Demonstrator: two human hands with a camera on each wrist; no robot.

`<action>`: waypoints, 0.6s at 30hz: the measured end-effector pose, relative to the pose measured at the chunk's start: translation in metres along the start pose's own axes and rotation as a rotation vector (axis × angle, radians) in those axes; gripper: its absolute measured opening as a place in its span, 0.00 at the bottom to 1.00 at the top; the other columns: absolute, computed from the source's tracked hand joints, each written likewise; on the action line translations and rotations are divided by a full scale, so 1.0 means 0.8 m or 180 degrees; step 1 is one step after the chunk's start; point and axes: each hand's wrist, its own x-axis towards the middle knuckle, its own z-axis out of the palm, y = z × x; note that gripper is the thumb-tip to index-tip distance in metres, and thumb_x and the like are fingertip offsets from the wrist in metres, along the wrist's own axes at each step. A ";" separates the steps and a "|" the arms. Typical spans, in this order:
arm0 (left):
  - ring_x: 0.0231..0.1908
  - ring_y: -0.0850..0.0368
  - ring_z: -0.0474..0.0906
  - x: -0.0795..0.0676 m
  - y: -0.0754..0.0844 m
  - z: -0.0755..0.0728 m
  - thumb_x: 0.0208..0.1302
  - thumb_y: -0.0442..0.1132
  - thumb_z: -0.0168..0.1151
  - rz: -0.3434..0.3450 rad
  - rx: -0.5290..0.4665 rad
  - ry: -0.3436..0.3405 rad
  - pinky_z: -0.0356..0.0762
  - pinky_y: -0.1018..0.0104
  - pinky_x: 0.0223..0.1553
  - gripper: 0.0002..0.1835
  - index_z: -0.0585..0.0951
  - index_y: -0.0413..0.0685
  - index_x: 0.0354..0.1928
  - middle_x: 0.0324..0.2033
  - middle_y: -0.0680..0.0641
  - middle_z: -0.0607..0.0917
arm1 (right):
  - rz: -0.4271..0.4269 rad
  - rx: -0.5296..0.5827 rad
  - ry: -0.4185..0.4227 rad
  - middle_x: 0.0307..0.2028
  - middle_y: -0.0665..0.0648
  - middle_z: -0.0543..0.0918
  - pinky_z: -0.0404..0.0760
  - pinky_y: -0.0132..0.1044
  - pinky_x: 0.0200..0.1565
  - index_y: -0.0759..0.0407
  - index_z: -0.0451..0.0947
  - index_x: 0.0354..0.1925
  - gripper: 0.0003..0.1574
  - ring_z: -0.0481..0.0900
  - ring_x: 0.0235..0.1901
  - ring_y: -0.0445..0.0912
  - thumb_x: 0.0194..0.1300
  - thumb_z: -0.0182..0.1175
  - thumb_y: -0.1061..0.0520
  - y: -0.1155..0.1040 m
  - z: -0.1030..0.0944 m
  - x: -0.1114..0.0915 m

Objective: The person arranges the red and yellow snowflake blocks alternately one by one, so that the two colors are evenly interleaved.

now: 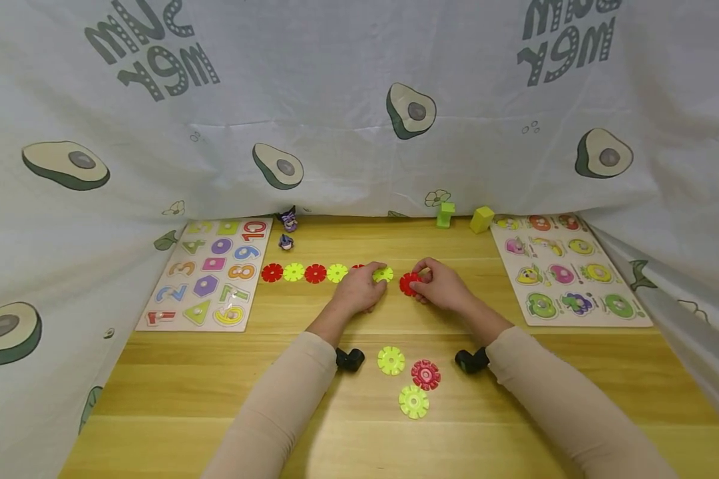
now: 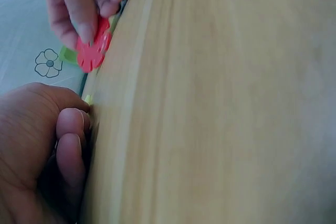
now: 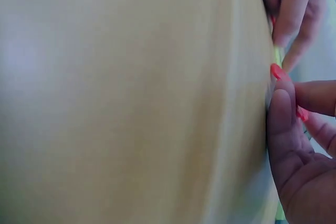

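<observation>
Avocado-print curtain (image 1: pixel 335 80), wood-grain table (image 1: pixel 174 399), right fingers (image 1: pixel 425 289) pinching red disc (image 1: pixel 407 284), left fingers (image 1: pixel 374 267) seemingly pinching yellow disc (image 1: pixel 386 273)

On the wood-grain surface (image 1: pixel 174 399), a number-and-shape puzzle board (image 1: pixel 180 322) lies at the left, a fruit puzzle board (image 1: pixel 621 287) at the right. Two small figurines (image 1: pixel 289 220) sit beside the number board; a green block (image 1: pixel 445 215) and yellow block (image 1: pixel 482 220) stand near the avocado-print cloth (image 1: pixel 335 86).
</observation>
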 end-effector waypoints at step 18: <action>0.07 0.57 0.73 -0.003 0.000 -0.002 0.66 0.48 0.51 -0.0016 -0.0056 0.0047 0.71 0.63 0.14 0.23 0.67 0.62 0.63 0.07 0.52 0.76 | 0.0204 -0.0612 -0.0065 0.18 0.54 0.77 0.72 0.34 0.20 0.58 0.68 0.44 0.21 0.73 0.16 0.45 0.60 0.62 0.49 -0.011 -0.004 0.042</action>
